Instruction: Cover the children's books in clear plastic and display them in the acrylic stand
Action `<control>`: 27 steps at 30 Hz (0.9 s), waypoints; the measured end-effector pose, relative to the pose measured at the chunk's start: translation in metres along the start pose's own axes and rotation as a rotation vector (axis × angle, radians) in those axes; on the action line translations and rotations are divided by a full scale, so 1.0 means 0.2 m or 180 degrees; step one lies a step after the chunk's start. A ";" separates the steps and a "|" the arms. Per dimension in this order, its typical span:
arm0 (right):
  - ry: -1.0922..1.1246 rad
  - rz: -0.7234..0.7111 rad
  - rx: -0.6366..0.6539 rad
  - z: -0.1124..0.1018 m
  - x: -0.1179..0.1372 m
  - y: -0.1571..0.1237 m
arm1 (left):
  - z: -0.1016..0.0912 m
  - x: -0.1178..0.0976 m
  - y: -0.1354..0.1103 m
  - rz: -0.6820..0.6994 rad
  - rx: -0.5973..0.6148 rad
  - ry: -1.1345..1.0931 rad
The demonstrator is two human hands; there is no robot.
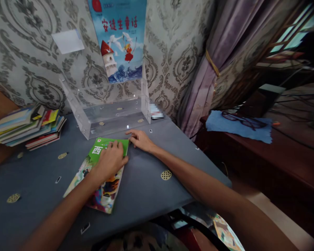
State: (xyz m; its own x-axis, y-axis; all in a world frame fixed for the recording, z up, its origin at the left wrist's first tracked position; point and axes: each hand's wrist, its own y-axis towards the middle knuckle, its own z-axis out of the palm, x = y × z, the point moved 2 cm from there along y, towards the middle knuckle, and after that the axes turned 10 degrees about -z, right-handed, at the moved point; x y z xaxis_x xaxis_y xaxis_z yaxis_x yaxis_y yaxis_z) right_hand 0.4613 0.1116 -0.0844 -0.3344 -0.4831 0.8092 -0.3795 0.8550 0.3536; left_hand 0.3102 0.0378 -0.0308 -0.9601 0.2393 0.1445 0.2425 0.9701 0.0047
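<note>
A green-covered book (108,200) with a colourful picture on its front lies tilted on the grey tablecloth. My left hand (111,158) rests flat on its upper half, fingers stretched towards the top edge, hiding part of the cover. Beside the book's top right corner is my right hand (141,140), its index finger extended and the others partly curled. Its fingertips are at or very near that corner; whether they touch it I cannot tell. Just behind both hands stands a clear acrylic rack (115,120) with nothing on its shelves.
A stack of books (28,127) stands at the left. Behind the rack, a blue poster (122,45) hangs on the patterned wall. A blurred small packet (156,111) sits right of the rack. Further right, glasses (244,120) lie on a blue cloth (217,122) near a purple curtain (201,90).
</note>
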 end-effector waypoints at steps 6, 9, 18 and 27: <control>0.0239 0.0164 0.0070 0.01 0.01 -0.02 | 0.04 0.01 -0.04 0.0151 -0.0013 -0.0013; 0.0313 0.0162 0.0009 0.01 0.01 -0.02 | 0.06 -0.01 -0.04 0.0006 -0.0131 -0.0007; 0.0594 0.0177 -0.0127 0.01 0.02 -0.02 | 0.07 -0.04 -0.04 0.0034 -0.0335 0.0258; 0.0784 0.0196 -0.0209 0.00 0.02 -0.02 | -0.02 -0.04 -0.03 0.0002 0.0003 0.0238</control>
State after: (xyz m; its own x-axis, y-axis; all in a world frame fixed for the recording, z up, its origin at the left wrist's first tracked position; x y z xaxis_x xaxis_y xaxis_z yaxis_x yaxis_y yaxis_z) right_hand 0.4605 0.1064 -0.0822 -0.1320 -0.3762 0.9171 -0.3054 0.8956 0.3235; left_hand 0.3164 0.0293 -0.0289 -0.9469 0.2364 0.2181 0.2430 0.9700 0.0037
